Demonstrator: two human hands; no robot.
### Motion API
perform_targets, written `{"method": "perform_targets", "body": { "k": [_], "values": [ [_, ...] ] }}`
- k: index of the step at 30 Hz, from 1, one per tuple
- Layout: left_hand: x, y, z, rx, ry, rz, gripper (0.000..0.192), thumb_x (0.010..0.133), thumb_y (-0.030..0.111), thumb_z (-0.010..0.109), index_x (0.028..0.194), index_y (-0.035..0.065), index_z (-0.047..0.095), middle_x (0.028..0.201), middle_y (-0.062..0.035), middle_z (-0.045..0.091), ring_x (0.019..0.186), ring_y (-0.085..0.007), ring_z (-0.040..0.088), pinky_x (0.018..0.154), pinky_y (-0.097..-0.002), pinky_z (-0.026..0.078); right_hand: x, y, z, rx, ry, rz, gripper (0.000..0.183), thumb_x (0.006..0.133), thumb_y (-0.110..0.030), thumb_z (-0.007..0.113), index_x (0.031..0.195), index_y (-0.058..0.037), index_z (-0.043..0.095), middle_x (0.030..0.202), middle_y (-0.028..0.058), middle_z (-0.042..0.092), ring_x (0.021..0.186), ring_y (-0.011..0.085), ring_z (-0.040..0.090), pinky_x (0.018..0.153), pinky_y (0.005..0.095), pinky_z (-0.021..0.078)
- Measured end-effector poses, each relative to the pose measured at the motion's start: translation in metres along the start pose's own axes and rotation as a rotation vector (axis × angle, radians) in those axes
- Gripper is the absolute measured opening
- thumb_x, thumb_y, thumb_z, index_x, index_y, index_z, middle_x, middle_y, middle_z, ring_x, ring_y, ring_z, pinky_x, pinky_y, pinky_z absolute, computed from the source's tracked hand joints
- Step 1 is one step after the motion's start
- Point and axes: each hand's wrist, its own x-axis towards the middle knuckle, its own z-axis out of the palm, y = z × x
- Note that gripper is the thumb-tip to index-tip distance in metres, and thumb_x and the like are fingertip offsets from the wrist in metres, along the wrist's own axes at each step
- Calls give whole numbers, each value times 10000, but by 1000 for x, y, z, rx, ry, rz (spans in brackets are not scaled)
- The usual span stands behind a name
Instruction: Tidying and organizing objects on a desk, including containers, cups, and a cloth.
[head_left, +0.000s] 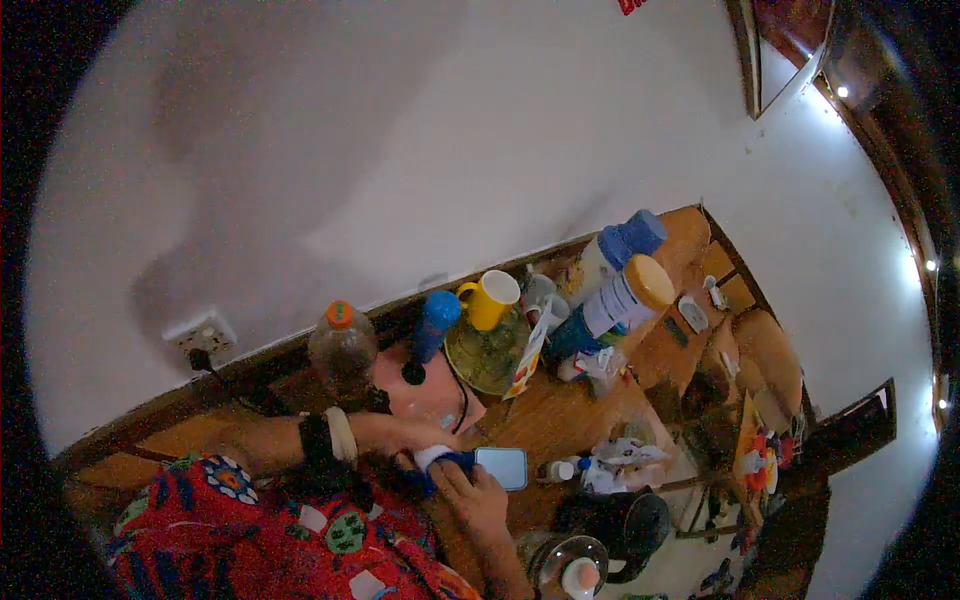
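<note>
A dark blue and white item (448, 457), seemingly cloth, lies between my two hands at the near side of a wooden table. My left hand (416, 435) reaches in from the left and grips its white end; those fingertips are partly hidden. A black band and a cream band circle the left wrist. From below, my right hand (476, 499) comes up with its fingers bent over the blue part. Just beyond the right fingers rests a phone (501, 469) with a pale, bright face. A pink flat item (420, 394) lies beyond my left hand.
Along the wall stand an orange-capped plastic bottle (341, 352), a blue bottle (435, 326) and a yellow mug (495, 304) on a green plate (469, 367). Large lidded jars (604, 311) stand farther right. Near right are a small white-capped bottle (559, 471), plastic bags (622, 461) and a black container (622, 525).
</note>
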Motion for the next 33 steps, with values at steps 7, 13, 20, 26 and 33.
{"method": "perform_targets", "body": {
  "k": [7,13,20,26,33],
  "values": [
    [-3,-8,20,244,311,129,391,959,435,494,961,72,639,798,-67,651,639,-126,602,534,-257,474,-13,-4,32,6,158,95,465,734,-181,636,1197,-166,591,1183,63,572,838,295,579,721,400,470],
    [-15,-18,39,744,624,813,407,972,402,500,1089,31,621,893,-79,651,803,-158,606,754,-315,494,2,-13,27,638,-3,690,411,752,-57,585,1163,-69,587,1002,140,588,838,375,569,710,414,471],
    [-40,-17,64,910,457,1215,280,929,197,589,1170,54,577,1172,-128,561,1076,-259,542,947,-374,422,5,-6,4,1311,352,851,340,792,21,572,1131,10,603,973,126,662,930,239,650,807,339,513],
    [-64,-1,73,1214,316,1389,379,872,39,565,1246,71,508,1264,-141,511,1181,-346,478,1019,-446,370,-4,2,7,1845,340,987,340,797,40,563,1135,60,595,1049,111,661,922,222,665,840,356,545],
    [-65,-1,81,1222,215,1429,428,857,-14,541,1265,65,439,1252,-139,500,1181,-328,481,1014,-443,369,-8,6,-9,1998,383,861,287,799,25,608,1083,53,633,1067,113,662,877,202,673,845,339,536]
  ]
}}
